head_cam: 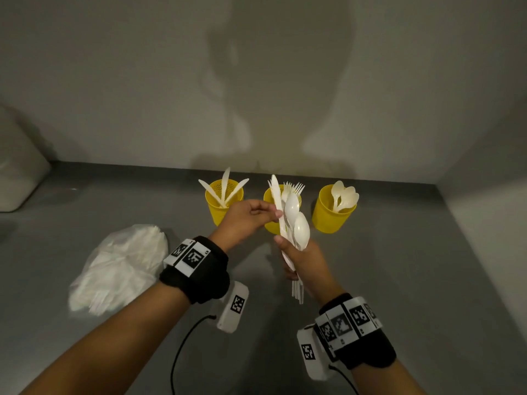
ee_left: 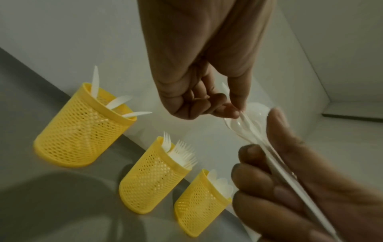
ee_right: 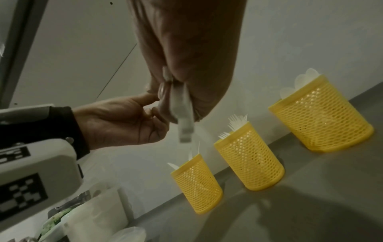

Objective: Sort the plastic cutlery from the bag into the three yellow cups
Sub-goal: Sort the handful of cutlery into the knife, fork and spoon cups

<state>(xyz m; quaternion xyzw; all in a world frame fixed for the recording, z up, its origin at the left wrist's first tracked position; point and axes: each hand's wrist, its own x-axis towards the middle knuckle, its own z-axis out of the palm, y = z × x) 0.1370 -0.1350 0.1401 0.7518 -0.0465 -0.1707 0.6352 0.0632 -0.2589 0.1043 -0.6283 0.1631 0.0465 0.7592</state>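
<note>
Left fingertips [ee_left: 232, 111] pinch one white plastic knife [head_cam: 276, 195] near the top of a mixed bundle of white plastic cutlery [head_cam: 293, 232]. The right hand [head_cam: 305, 260] has its fingers wrapped round the bundle's handles, heads up, with at least two spoons showing. The left hand [head_cam: 245, 220] has its other fingers curled in. Bundle hangs above the grey tabletop [head_cam: 427, 266], in front of the middle cup.

Behind the hands is a row of three yellow perforated plastic cups: the left cup [head_cam: 224, 203] holds knives, the middle cup [head_cam: 271, 206] forks, the right cup [head_cam: 332, 213] spoons. The clear plastic bag of remaining cutlery [head_cam: 119, 269] lies on the table to the left, well apart from the cups and still fairly full.

Risks as I read it:
- The knife sits nested against the spoon bowls; pulling it could drag a neighbour out with it. Cause: loose right-hand grip or pieces wedged together.
- A tip-only pinch on slick plastic could slip mid-transfer, dropping the knife on the table or into the fork cup right below.
- The left hand has to travel back to the leftmost cup; knives already fan out over its rim, so an angled entry could catch on them or tip the light cup.
- Mis-sort: in this dim light white pieces look alike edge-on.
</note>
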